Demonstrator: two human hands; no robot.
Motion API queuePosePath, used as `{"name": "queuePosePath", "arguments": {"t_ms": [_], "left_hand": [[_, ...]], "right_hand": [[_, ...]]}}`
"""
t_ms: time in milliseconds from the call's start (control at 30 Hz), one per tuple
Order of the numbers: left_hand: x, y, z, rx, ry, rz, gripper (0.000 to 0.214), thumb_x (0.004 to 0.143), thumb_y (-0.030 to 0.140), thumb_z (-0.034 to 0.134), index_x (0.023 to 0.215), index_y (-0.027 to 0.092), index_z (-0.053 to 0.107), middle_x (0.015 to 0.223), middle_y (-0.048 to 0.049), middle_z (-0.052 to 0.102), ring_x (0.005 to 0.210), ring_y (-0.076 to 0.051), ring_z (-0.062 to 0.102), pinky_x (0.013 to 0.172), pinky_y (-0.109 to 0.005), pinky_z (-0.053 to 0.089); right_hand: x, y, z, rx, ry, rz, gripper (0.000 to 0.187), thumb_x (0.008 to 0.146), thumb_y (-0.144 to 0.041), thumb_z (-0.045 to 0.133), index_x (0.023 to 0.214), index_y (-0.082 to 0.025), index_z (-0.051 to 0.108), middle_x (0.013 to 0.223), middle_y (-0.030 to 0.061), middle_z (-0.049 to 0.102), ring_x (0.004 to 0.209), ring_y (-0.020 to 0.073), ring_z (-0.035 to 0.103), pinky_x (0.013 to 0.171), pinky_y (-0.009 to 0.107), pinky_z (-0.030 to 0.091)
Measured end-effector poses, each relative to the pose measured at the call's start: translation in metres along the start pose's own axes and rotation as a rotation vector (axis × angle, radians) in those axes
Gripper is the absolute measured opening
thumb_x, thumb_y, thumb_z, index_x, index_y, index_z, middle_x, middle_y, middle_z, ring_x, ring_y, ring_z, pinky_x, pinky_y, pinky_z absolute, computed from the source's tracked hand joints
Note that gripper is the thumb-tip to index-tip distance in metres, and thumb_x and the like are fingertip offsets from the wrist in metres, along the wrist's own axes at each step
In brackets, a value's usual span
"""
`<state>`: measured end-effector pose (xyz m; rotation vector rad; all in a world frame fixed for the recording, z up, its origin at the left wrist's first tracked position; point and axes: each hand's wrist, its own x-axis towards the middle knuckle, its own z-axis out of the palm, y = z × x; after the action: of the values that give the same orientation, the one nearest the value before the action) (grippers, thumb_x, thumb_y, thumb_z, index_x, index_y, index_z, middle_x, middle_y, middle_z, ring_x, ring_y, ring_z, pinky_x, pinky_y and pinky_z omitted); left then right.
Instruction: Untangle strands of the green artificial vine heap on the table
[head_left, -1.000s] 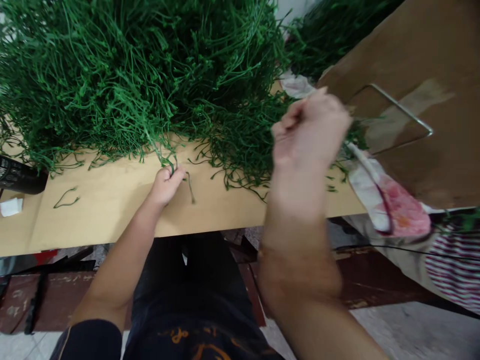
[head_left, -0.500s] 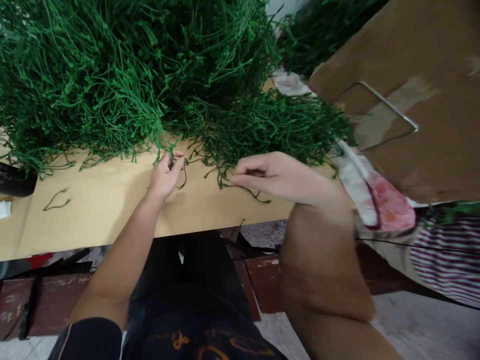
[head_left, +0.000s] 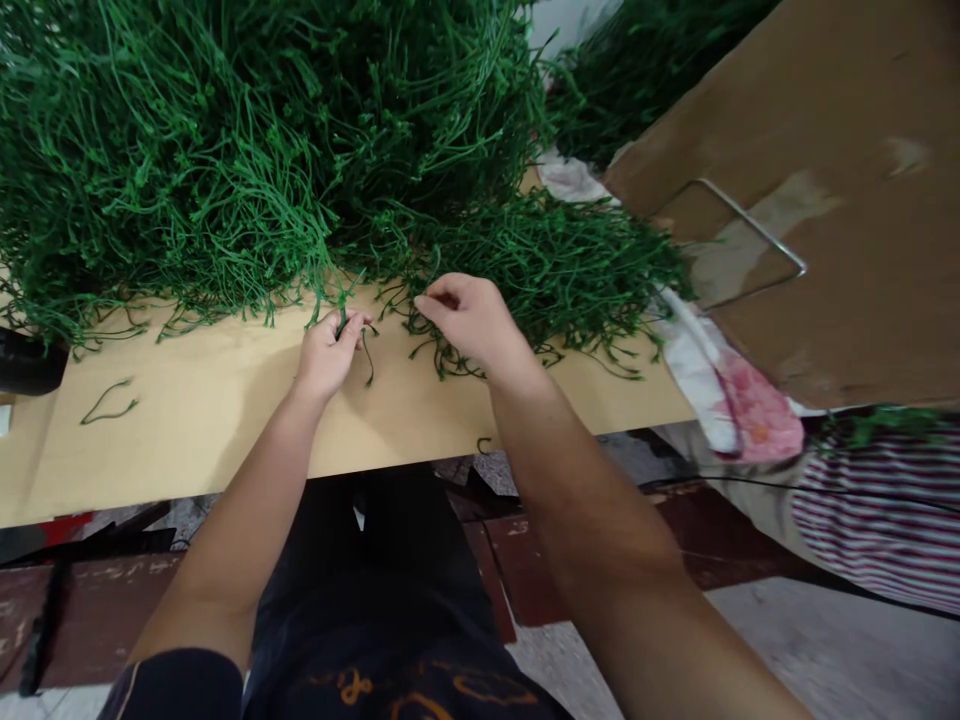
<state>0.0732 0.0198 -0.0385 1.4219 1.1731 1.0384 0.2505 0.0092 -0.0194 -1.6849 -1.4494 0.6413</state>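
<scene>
My left hand (head_left: 328,350) is closed around a green artificial plant stem (head_left: 342,298), whose forked top sticks up above the thumb. A thin curved end hangs down beside the fingers. To its right, my right hand (head_left: 472,315) hovers at the near left edge of a smaller heap of green stems (head_left: 570,265). Its thumb and forefinger are pinched together; whatever may be between them is too small to make out. A much larger heap of the same stems (head_left: 225,150) rises behind both hands.
Brown cardboard (head_left: 180,420) covers the table, with a loose stem (head_left: 109,402) at left. A dark object (head_left: 30,362) sits at the left edge. On the right stand a large brown board (head_left: 847,200) with a bent metal wire (head_left: 757,230), a pink-and-white cloth (head_left: 757,410) and striped fabric (head_left: 877,520).
My right hand has moved left and slightly up, closer to my left hand. My left hand stays in place, still holding the stem. The view has shifted slightly.
</scene>
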Motion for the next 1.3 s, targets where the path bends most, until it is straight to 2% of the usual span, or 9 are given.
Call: {"name": "queuePosePath", "arguments": {"t_ms": [133, 300, 500, 567, 633, 800, 867, 1100, 1300], "left_hand": [[-0.001, 0.003, -0.002, -0.039, 0.003, -0.022, 0.015, 0.084, 0.026, 0.054, 0.081, 0.016, 0.065, 0.055, 0.0047, 0.046, 0.054, -0.006, 0.044, 0.060, -0.020, 0.037], [-0.001, 0.002, -0.006, -0.144, -0.001, -0.001, 0.016, 0.085, 0.027, 0.055, 0.078, 0.017, 0.065, 0.055, 0.0044, 0.045, 0.052, -0.006, 0.041, 0.053, -0.019, 0.034], [-0.004, 0.017, -0.010, -0.350, 0.043, -0.084, 0.019, 0.085, 0.032, 0.056, 0.074, 0.017, 0.058, 0.053, 0.0061, 0.038, 0.043, -0.003, 0.030, 0.042, -0.019, 0.024], [-0.004, 0.022, -0.012, -0.415, 0.027, -0.095, 0.023, 0.085, 0.038, 0.055, 0.075, 0.018, 0.058, 0.053, 0.0060, 0.038, 0.042, -0.003, 0.031, 0.041, -0.019, 0.024], [-0.004, 0.025, -0.015, -0.442, -0.003, -0.108, 0.031, 0.086, 0.047, 0.050, 0.078, 0.018, 0.060, 0.055, 0.0049, 0.041, 0.042, -0.003, 0.034, 0.041, -0.020, 0.027], [-0.006, 0.028, -0.022, -0.395, -0.058, -0.108, 0.057, 0.088, 0.062, 0.028, 0.092, 0.018, 0.064, 0.063, -0.0023, 0.057, 0.054, -0.010, 0.055, 0.050, -0.024, 0.041], [-0.008, 0.028, -0.025, -0.386, -0.068, -0.102, 0.062, 0.088, 0.062, 0.023, 0.097, 0.018, 0.065, 0.070, -0.0055, 0.063, 0.065, -0.013, 0.062, 0.055, -0.025, 0.046], [-0.010, 0.028, -0.030, -0.406, -0.106, -0.093, 0.064, 0.091, 0.057, 0.017, 0.110, 0.017, 0.063, 0.092, -0.0094, 0.071, 0.094, -0.018, 0.067, 0.072, -0.028, 0.053], [-0.012, 0.029, -0.025, -0.415, -0.210, -0.035, 0.063, 0.093, 0.055, 0.016, 0.112, 0.016, 0.062, 0.101, -0.0108, 0.070, 0.107, -0.020, 0.063, 0.082, -0.033, 0.053]], "right_hand": [[-0.013, -0.011, -0.010, 0.413, -0.106, 0.075, 0.016, 0.078, -0.022, 0.061, 0.065, -0.018, 0.052, 0.061, -0.0006, 0.058, 0.047, 0.0062, 0.043, 0.047, 0.022, 0.034], [-0.019, -0.015, -0.012, 0.500, -0.120, 0.058, 0.015, 0.075, -0.027, 0.067, 0.071, -0.017, 0.055, 0.057, -0.0031, 0.054, 0.043, 0.0043, 0.039, 0.042, 0.020, 0.030], [0.008, 0.013, -0.058, 0.294, 0.575, -0.068, 0.014, 0.078, -0.014, 0.058, 0.091, -0.018, 0.056, 0.078, 0.0023, 0.055, 0.062, 0.0095, 0.050, 0.056, 0.024, 0.040], [0.003, 0.013, -0.062, 0.168, 0.660, -0.126, 0.021, 0.079, -0.016, 0.057, 0.100, -0.019, 0.055, 0.094, 0.0064, 0.057, 0.080, 0.0145, 0.057, 0.066, 0.028, 0.044], [-0.014, 0.004, -0.048, 0.035, 0.503, -0.213, 0.018, 0.082, -0.021, 0.055, 0.100, -0.020, 0.058, 0.098, 0.0078, 0.058, 0.087, 0.0176, 0.057, 0.071, 0.032, 0.046], [-0.059, -0.028, 0.026, -0.240, -0.252, -0.570, 0.010, 0.081, -0.025, 0.058, 0.081, -0.018, 0.067, 0.096, 0.0093, 0.063, 0.095, 0.0229, 0.055, 0.086, 0.041, 0.045], [-0.062, -0.030, 0.042, -0.360, -0.363, -0.588, 0.016, 0.082, -0.027, 0.057, 0.086, -0.016, 0.069, 0.102, 0.0121, 0.063, 0.101, 0.0261, 0.052, 0.089, 0.043, 0.043], [-0.050, -0.004, 0.016, -0.647, -0.147, -0.312, 0.032, 0.083, -0.023, 0.050, 0.102, -0.003, 0.067, 0.109, 0.0228, 0.060, 0.106, 0.0343, 0.046, 0.089, 0.048, 0.040], [-0.062, -0.024, 0.018, -0.351, 0.034, -0.404, 0.025, 0.085, -0.026, 0.048, 0.097, -0.014, 0.067, 0.110, 0.0159, 0.059, 0.106, 0.0283, 0.048, 0.094, 0.047, 0.039]]}}
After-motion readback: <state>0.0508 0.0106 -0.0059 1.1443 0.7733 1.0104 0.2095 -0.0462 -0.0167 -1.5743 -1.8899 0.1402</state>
